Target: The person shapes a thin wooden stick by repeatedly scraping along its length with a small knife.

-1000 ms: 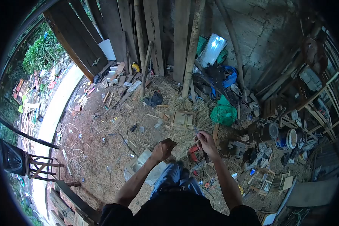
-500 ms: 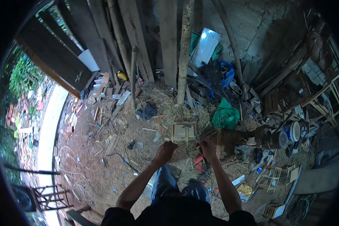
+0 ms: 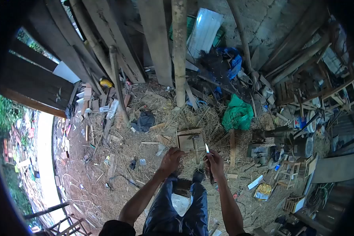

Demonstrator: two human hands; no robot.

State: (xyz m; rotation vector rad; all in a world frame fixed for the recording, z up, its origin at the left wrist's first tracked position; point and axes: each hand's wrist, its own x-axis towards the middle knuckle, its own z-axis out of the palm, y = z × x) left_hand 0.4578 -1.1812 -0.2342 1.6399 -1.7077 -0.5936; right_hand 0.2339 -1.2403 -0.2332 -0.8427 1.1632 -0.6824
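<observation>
Near a square wooden box point(image 3: 184, 144), the right hand point(image 3: 214, 162) grips a shiny-bladed knife point(image 3: 207, 148); left hand point(image 3: 170, 161) curled, contents unclear.

This looks like a rough, half-open shed — a dirt floor point(image 3: 124, 159) strewn with straw point(image 3: 203, 115) and wood scraps point(image 3: 232, 146), tall dark planks point(image 3: 155, 35) near a grey wall point(image 3: 263, 27), and greenery point(image 3: 7, 112) beyond the open left side.

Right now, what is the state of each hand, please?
Left hand: curled; whether it holds something cannot be told.
Right hand: closed, holding a knife.
</observation>
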